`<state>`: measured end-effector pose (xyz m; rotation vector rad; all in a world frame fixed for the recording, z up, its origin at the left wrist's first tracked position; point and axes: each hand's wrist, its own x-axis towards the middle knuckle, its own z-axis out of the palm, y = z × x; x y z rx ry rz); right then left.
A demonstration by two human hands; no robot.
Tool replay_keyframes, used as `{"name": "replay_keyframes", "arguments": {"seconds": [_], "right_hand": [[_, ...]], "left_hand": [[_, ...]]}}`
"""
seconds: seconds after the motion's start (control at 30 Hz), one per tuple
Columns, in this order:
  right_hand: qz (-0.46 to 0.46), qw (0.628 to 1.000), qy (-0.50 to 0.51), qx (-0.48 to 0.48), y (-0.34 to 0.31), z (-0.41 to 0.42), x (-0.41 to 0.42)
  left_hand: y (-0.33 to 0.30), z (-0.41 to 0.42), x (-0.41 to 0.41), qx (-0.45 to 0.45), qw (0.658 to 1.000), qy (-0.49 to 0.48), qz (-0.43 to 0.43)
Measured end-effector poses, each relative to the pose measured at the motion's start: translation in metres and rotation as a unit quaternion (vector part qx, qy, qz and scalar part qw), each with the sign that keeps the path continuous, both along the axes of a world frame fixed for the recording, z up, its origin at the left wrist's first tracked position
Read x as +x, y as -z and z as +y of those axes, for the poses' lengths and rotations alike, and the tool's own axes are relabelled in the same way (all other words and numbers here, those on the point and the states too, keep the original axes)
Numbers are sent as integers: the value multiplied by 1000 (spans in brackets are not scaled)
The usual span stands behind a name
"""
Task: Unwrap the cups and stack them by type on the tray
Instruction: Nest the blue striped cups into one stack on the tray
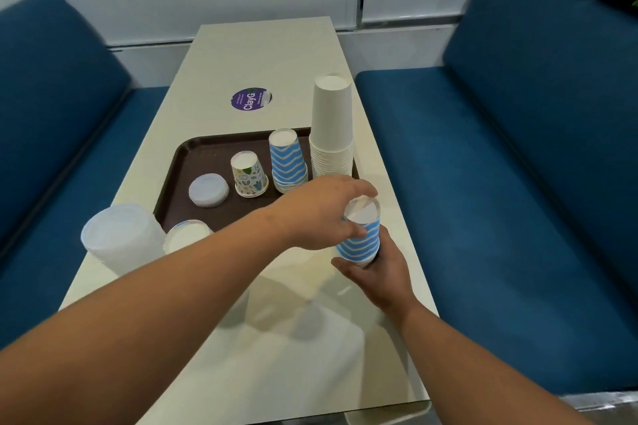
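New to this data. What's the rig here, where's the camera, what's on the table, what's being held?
No robot: a person's two bare hands, filmed by one wide-angle camera on their head, looking down. A brown tray sits on a cream table between blue benches. On the tray, upside down: a tall white cup stack, a blue zigzag cup stack, one patterned cup and a pile of lids. The right hand holds more blue zigzag cups from below; the left hand grips their top.
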<state>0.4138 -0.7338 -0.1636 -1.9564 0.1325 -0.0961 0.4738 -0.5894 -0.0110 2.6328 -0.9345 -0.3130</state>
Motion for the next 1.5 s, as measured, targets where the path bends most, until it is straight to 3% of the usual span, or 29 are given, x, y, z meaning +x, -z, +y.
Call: {"name": "replay_keyframes", "arguments": {"seconds": [0.4,0.53,0.63,0.8,0.9,1.0,1.17,1.27,1.4,1.5], "right_hand": [[-13,1000,4,-10,-1,1,0],[-12,1000,3,-9,-1,0,-1],[0,1000,7,-18,-1,0,0],[15,1000,15,4,1,1,1],[15,1000,19,5,1,3,2],[21,1000,20,2,-1,3,3],[32,999,13,-14,0,2,4],[34,999,9,-24,1,1,5],[27,998,3,-47,-1,0,5],[6,998,-2,-60,-1,1,4]], "left_hand": [[-13,7,2,-136,989,-43,-24],[-39,23,21,-329,933,-124,70],[-62,47,49,-394,899,-185,48],[-64,83,105,-331,893,-295,-82],[-48,80,124,-241,914,-304,-117],[-28,73,130,-151,937,-294,-111],[-1,67,129,6,967,-254,-30],[-8,62,124,92,970,-224,-11],[-41,44,82,21,978,-182,-102],[-47,20,28,-56,986,-132,-82]]}}
